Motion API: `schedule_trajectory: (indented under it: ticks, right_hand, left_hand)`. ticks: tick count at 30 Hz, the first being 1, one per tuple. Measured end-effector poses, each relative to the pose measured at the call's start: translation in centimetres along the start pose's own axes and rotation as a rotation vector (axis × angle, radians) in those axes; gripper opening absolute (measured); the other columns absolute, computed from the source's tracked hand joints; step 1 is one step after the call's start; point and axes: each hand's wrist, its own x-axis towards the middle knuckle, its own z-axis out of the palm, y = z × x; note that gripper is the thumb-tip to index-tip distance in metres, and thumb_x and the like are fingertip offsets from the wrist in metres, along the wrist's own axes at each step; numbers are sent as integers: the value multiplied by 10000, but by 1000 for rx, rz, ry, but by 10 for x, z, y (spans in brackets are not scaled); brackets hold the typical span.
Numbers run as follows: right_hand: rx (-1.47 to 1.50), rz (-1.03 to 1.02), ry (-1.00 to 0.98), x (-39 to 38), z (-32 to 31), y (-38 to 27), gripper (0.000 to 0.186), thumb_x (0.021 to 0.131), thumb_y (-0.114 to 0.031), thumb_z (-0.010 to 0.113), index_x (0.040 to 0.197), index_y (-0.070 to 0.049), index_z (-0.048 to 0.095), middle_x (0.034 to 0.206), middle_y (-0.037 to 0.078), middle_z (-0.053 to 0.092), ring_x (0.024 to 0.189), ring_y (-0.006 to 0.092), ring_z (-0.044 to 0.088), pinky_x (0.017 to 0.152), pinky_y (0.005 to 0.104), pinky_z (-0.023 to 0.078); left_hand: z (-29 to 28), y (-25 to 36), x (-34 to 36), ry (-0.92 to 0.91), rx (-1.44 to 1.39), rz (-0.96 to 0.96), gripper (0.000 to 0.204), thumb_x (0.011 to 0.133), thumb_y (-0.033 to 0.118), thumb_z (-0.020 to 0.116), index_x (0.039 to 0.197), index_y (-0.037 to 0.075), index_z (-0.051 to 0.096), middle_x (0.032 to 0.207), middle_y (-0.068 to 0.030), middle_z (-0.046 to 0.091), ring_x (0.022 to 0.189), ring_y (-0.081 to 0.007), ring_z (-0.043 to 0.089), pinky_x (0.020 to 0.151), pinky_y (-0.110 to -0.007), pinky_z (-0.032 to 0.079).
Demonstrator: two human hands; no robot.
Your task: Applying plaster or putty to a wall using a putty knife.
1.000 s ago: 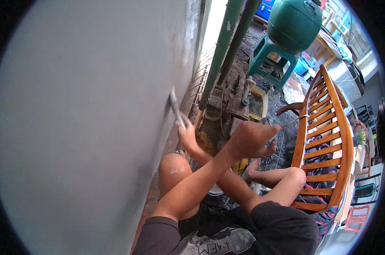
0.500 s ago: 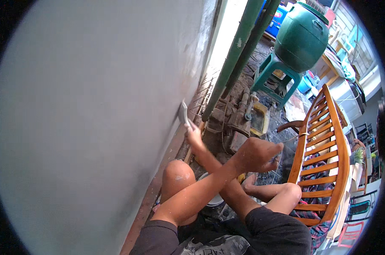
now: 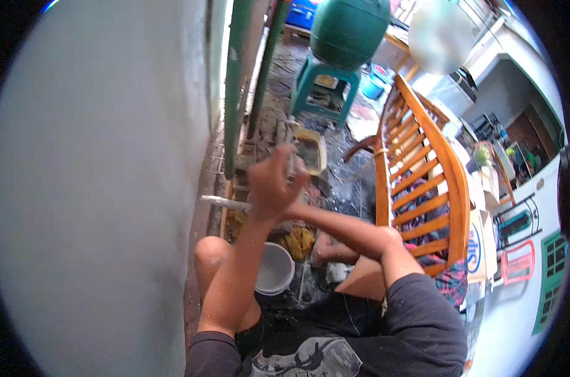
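Observation:
My left forearm rises from the lower left, and my left hand (image 3: 273,183) is in front of me, blurred, with its fingers curled. What it holds, if anything, I cannot make out. My right forearm (image 3: 341,227) comes in from the right and passes behind my left wrist, which hides my right hand. From there a flat, pale scraper (image 3: 225,202) sticks out leftward, seen edge-on, its tip close to the wall. The smooth grey wall (image 3: 102,188) fills the left side. Below my hands, between my knees, stands a white bucket (image 3: 275,269).
A yellow cloth (image 3: 297,242) lies beside the bucket. Farther off are a yellowish basin (image 3: 322,154) and a green stool (image 3: 326,81) bearing a green barrel (image 3: 349,31). Green posts (image 3: 236,88) stand by the wall's end; a slatted wooden bench (image 3: 464,207) is at my right.
The scraper has come away from the wall, drawn back with my right hand. My left hand has swung leftward and now covers the right. The view has turned right, bringing the bucket into sight.

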Motion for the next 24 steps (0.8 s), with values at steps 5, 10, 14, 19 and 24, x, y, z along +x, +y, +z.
schedule_trajectory:
  ticks: [5,10,14,19,24]
  right_hand:
    - [-156,851,-769,102,-75,-211,322,858,-286,567,921,2,696,852,196,684,794,340,658,697,451,505]
    - [-282,786,-791,31,-89,-205,274,799,-282,599,855,-33,699,851,180,684,803,361,660,697,463,508]
    - [-364,803,-741,18,-48,-222,227,782,-229,618,857,-44,727,898,174,697,843,335,683,691,424,537]
    - [-476,675,-489,-3,38,-209,161,751,-190,603,742,-86,725,780,135,701,751,281,698,612,419,526]
    - [-524,556,-388,-21,93,-191,125,740,-168,613,703,-111,718,740,112,693,702,253,688,555,379,501]
  left_hand:
    - [-75,-39,-25,161,264,-152,174,882,212,618,1006,90,627,603,-46,532,507,-150,498,502,-302,413]
    - [-49,-53,-23,146,263,-147,141,915,198,623,984,78,653,556,28,494,500,-50,396,475,-248,331]
    - [-45,-42,-35,127,300,-94,143,916,205,634,979,78,656,541,40,488,491,-31,347,466,-222,275]
    - [-59,-60,-31,255,322,-112,152,904,160,643,973,25,631,599,15,565,490,-28,390,450,-212,296]
    - [-63,-63,-28,284,195,-270,147,900,132,636,988,17,610,636,-9,591,518,-28,430,463,-205,321]
